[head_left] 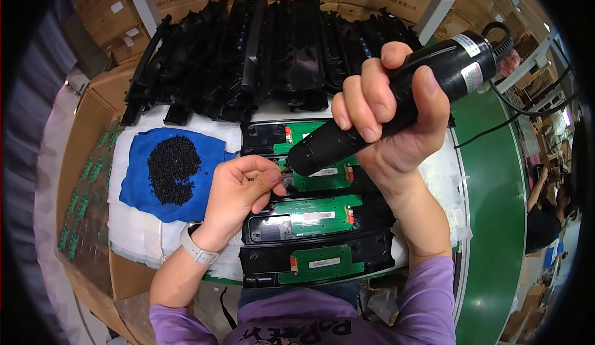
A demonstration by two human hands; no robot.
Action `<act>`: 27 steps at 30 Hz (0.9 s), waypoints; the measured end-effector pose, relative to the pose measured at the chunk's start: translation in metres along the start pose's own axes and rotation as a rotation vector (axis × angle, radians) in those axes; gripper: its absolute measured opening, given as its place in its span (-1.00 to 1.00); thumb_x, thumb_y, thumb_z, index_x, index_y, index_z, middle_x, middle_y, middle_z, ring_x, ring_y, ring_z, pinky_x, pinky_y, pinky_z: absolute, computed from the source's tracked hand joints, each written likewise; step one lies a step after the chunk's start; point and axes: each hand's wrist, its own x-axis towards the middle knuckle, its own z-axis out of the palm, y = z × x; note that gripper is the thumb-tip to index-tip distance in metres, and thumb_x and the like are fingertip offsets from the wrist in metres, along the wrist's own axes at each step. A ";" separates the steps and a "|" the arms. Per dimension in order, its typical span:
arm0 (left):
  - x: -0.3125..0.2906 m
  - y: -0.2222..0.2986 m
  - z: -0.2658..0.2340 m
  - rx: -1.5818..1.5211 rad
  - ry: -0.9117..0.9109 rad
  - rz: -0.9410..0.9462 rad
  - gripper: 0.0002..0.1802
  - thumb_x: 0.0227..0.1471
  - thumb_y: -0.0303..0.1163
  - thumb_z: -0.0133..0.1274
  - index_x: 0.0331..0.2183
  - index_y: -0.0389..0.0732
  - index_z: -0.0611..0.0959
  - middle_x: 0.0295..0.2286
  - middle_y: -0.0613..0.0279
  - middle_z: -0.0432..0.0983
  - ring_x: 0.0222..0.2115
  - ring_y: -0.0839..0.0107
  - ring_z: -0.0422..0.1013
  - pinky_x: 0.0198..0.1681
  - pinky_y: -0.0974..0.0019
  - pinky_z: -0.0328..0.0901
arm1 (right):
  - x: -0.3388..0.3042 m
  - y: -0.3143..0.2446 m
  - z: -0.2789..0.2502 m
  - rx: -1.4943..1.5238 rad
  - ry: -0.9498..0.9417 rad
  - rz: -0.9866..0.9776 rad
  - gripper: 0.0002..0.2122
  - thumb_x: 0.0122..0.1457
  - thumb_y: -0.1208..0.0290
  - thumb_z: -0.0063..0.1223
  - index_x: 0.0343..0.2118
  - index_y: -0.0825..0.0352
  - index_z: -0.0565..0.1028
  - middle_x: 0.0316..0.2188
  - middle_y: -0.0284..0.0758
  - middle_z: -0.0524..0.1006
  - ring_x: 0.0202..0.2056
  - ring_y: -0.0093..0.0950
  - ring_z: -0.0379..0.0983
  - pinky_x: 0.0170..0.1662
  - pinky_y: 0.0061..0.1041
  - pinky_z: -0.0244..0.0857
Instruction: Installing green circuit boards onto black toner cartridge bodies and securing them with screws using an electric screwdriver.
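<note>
My right hand [396, 109] is wrapped round a black electric screwdriver [334, 143], tilted with its nose down to the left. My left hand [248, 187] is closed in a pinch right at the screwdriver's tip; what its fingers hold is too small to make out. Beneath both hands lie several black plastic housings [254, 267] in a column, each with a green circuit board [310, 215] fitted in it. The screwdriver's nose partly covers the second board from the top. Left of my left hand, a pile of small black screws [170, 168] rests on a blue cloth [139, 187].
A heap of black plastic housings [273, 53] stands along the back. At the left is a cardboard box [127, 277] with green circuit boards in clear wrapping. A cable [527, 112] hangs from the screwdriver at the right, over a green surface [489, 221]. A person [545, 221] sits far right.
</note>
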 end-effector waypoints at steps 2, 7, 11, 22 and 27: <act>-0.001 0.001 0.000 0.013 -0.028 -0.034 -0.83 0.06 -0.42 0.04 -0.41 -0.36 0.53 -0.59 0.15 0.49 -0.79 0.71 0.15 -0.72 0.66 0.00 | 0.000 -0.001 0.001 -0.003 0.016 0.008 -0.82 0.14 0.26 -0.16 -0.30 0.25 0.33 -0.74 -0.41 0.26 -0.76 -0.55 0.21 -0.56 -0.49 0.20; -0.001 -0.005 -0.001 0.044 -0.055 -0.011 -0.80 0.09 -0.40 -0.01 -0.38 -0.37 0.52 -0.58 0.11 0.50 -0.79 0.67 0.16 -0.72 0.63 0.02 | 0.000 0.002 0.001 0.024 0.114 0.044 -0.83 0.13 0.28 -0.13 -0.35 0.28 0.34 -0.75 -0.41 0.26 -0.75 -0.56 0.21 -0.57 -0.49 0.19; -0.003 -0.001 0.007 0.093 0.100 0.073 -0.78 0.15 -0.39 -0.12 -0.32 -0.36 0.51 -0.48 0.09 0.52 -0.64 0.66 0.25 -0.58 0.61 0.13 | 0.010 -0.008 -0.012 -0.258 0.092 0.116 -0.80 0.15 0.24 -0.18 -0.31 0.26 0.35 -0.72 -0.47 0.22 -0.74 -0.63 0.13 -0.54 -0.53 0.16; 0.006 0.003 -0.004 -0.224 0.181 0.090 -0.80 0.14 -0.56 -0.34 -0.22 -0.38 0.36 -0.12 -0.21 0.35 -0.09 0.22 0.38 -0.09 0.38 0.31 | 0.018 -0.002 -0.042 -0.694 0.053 0.109 -0.79 -0.06 0.42 0.06 -0.42 0.41 0.34 -0.79 -0.36 0.26 -0.81 -0.56 0.19 -0.70 -0.60 0.06; 0.005 0.005 -0.005 -0.236 0.196 0.086 -0.82 0.17 -0.52 -0.31 -0.24 -0.35 0.38 -0.15 -0.21 0.39 -0.11 0.22 0.40 -0.08 0.38 0.34 | 0.018 0.002 -0.042 -0.718 0.039 0.086 -0.81 -0.07 0.43 0.07 -0.46 0.41 0.35 -0.80 -0.36 0.27 -0.81 -0.56 0.19 -0.71 -0.61 0.06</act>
